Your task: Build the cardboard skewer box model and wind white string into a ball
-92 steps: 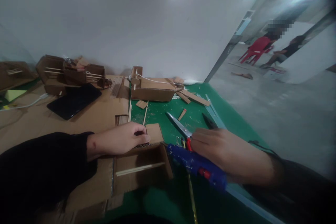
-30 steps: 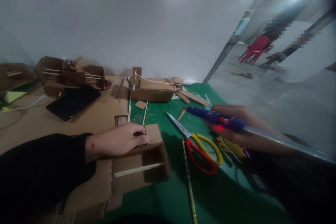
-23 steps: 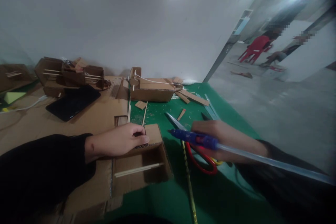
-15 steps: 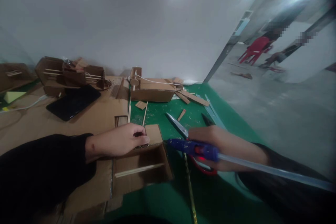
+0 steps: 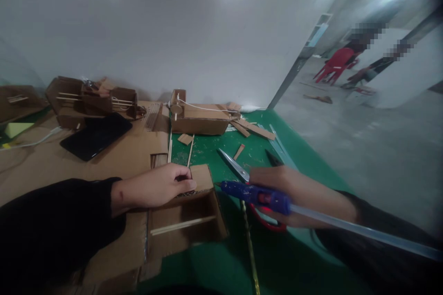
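My left hand [image 5: 161, 185] is closed on the upper edge of a small cardboard box [image 5: 187, 246], thumb pressed along the top panel and the other fingers partly hidden. Two thin wooden sticks [image 5: 183, 225] run across the inside of this box. In my right hand [image 5: 294, 189] is a blue hot glue gun [image 5: 256, 196], a long clear glue stick [image 5: 346, 227] coming out of its back. Its nozzle points left, close to the box's upper right corner. Scissors with red handles [image 5: 273, 227] lie partly under my right hand.
Cardboard sheets [image 5: 138, 147] cover the left of the green table [image 5: 207, 150], with a black phone [image 5: 97, 136] on them. Behind stand more cardboard assemblies [image 5: 200, 124] with sticks and a white string. Clear glue sticks [image 5: 282, 147] and cardboard strips [image 5: 256, 129] lie at the back right.
The glue gun has shifted slightly to the right, its nozzle now a little apart from the box corner. My left hand stays in place on the box.
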